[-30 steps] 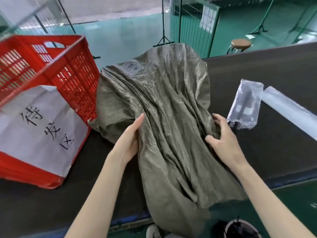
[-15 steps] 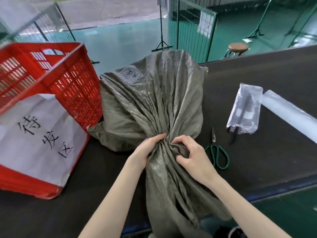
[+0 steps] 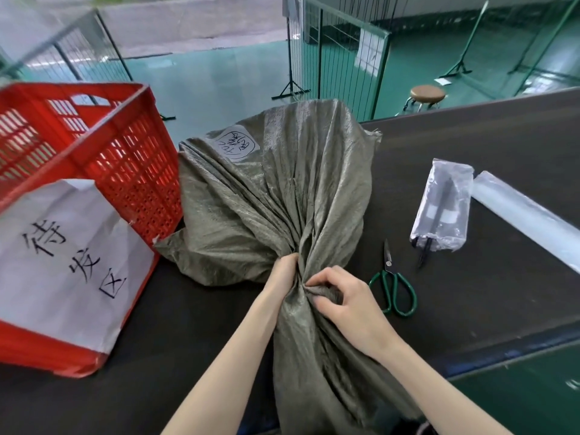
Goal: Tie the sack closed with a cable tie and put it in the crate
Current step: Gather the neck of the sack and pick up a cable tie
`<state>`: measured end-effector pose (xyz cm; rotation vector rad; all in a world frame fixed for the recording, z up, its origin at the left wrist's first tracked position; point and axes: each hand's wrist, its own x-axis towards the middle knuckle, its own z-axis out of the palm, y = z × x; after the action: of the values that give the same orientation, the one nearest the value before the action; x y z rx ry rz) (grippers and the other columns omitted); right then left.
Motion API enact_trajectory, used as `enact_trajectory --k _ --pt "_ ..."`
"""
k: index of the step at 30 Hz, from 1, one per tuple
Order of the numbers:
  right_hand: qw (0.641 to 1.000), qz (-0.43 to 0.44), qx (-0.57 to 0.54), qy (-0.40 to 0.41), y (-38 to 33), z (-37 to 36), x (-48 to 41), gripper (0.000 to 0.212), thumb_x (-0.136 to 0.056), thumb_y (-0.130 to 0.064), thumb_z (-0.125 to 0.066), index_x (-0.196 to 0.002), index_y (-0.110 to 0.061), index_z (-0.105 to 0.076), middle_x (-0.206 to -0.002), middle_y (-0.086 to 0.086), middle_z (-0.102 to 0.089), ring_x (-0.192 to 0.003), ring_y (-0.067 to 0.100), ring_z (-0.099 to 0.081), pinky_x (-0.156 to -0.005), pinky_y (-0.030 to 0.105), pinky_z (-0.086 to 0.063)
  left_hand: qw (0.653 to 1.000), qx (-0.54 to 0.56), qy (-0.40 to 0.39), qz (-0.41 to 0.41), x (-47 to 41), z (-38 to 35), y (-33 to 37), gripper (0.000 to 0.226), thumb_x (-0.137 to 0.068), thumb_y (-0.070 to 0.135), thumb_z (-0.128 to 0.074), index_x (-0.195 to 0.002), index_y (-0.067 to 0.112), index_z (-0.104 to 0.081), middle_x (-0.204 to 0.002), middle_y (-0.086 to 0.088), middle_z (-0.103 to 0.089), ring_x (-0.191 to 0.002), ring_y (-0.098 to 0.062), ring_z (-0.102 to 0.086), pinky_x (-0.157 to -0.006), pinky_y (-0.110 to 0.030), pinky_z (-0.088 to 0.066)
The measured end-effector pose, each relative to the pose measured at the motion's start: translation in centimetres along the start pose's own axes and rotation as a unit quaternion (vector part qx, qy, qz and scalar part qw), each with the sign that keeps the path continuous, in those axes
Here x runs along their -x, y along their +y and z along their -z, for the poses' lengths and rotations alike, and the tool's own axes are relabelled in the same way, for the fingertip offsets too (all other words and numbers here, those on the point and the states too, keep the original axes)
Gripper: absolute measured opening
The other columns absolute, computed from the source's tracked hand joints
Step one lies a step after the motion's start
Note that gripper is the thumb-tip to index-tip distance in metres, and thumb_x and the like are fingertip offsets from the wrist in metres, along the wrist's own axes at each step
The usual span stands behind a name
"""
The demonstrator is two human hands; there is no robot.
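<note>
Both hands, left hand (image 3: 284, 271) and right hand (image 3: 342, 298), are clenched on the bunched neck of the grey-green woven plastic sack (image 3: 276, 196), lying mid-table beside the red slatted plastic crate (image 3: 131, 158) at the left edge. No cable tie on it yet as far as I can see, so I'd say tying and crating are both left.

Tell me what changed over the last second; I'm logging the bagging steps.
Both hands moved inward from the sack's sides and gathered its cloth into a bunched neck: left hand and right hand now pinch it together. That uncovered the scissors. The crate and plastic packet stayed put; no tie is on.
</note>
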<state>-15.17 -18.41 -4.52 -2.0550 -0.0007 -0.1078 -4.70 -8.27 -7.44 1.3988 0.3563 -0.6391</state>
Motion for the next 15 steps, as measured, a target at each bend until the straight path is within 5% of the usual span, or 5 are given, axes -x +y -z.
enact_trajectory --k 2,5,10,15 --pt "1.0 0.005 -0.001 0.008 -0.1 -0.3 0.1 0.018 -0.075 -0.004 -0.066 -0.089 -0.015 -0.068 -0.088 -0.004 -0.061 -0.087 0.006 -0.059 -0.08 0.013 -0.041 0.995 0.07 -0.058 0.03 -0.1 0.2 0.0 0.044 -0.094 0.009 -0.039 -0.064 0.002 -0.071 -0.063 -0.01 -0.07 -0.062 -0.016 -0.068 -0.057 -0.019 -0.052" --pt "1.0 0.02 0.009 0.003 -0.3 -0.8 0.2 0.02 -0.075 -0.004 -0.064 -0.092 -0.015 -0.068 -0.09 -0.005 -0.061 -0.088 0.002 -0.059 -0.081 0.01 -0.04 0.978 0.164 -0.131 0.011 -0.1 0.3 0.8 0.042 -0.1 0.032 -0.037 -0.094 0.007 -0.071 -0.084 -0.006 -0.076 -0.078 -0.013 -0.072 -0.081 -0.024 -0.053" --pt "0.999 0.037 0.014 0.009 -0.4 -0.8 0.5 0.02 -0.07 -0.007 -0.062 -0.086 -0.016 -0.069 -0.086 -0.006 -0.063 -0.084 0.001 -0.059 -0.077 0.009 -0.04 0.97 0.07 -0.217 0.086 0.9 -0.2 2.7 0.042 -0.096 0.041 -0.048 -0.105 0.004 -0.066 -0.089 -0.009 -0.074 -0.091 -0.015 -0.065 -0.104 -0.027 -0.041" --pt "0.999 0.047 0.02 -0.001 -0.1 -1.5 0.8 0.022 -0.07 -0.008 -0.062 -0.088 -0.018 -0.069 -0.088 -0.006 -0.066 -0.087 0.002 -0.062 -0.08 0.015 -0.044 0.973 -0.084 -0.205 0.066 0.4 0.0 3.7 0.016 -0.086 0.017 -0.06 -0.09 0.005 -0.069 -0.083 -0.01 -0.07 -0.074 -0.02 -0.064 -0.084 -0.031 -0.05"
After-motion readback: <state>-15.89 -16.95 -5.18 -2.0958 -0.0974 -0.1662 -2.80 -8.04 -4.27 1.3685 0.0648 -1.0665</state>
